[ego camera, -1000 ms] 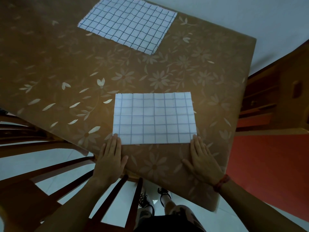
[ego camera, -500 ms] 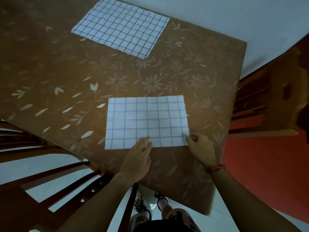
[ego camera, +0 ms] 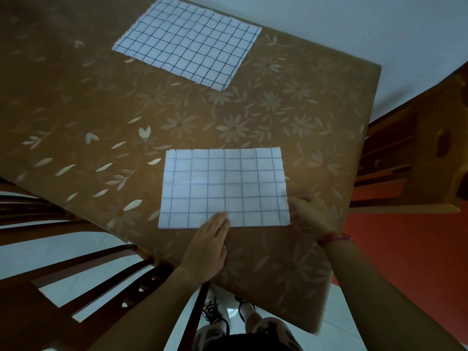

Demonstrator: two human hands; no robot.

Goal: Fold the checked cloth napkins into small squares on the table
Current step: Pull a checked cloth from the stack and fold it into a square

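Observation:
A white checked napkin, folded into a rectangle, lies flat near the table's front edge. My left hand rests flat with its fingertips on the middle of the napkin's near edge. My right hand pinches the napkin's near right corner. A second checked napkin with darker lines lies spread out at the far side of the table.
The table carries a brown cloth with pale flowers. A dark wooden chair stands at the lower left, against the table's front edge. Wooden furniture stands to the right, beside a red floor. My feet show below the table edge.
My left hand slid right from the napkin's near left corner to the middle of its near edge. My right hand went from lying flat to pinching the near right corner.

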